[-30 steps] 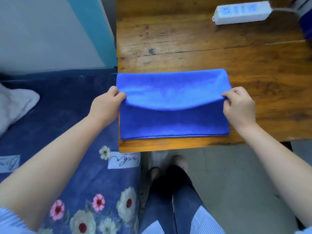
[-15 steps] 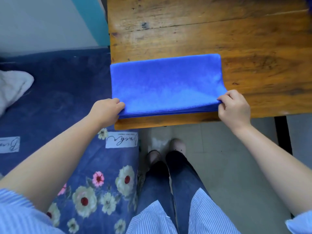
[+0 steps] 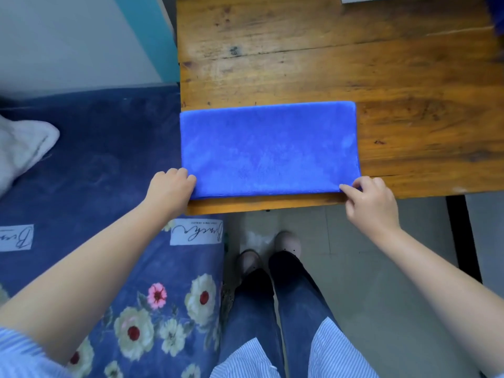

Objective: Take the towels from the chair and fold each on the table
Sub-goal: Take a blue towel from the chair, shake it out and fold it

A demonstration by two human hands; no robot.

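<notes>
hands (image 3: 170,189) on folded towel (image 3: 268,148), label (image 3: 196,232) possibly cursive

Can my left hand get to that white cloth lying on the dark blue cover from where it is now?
Probably yes: the left hand grips the folded blue towel's near corner, and only bare cover lies between it and the white cloth.
</notes>
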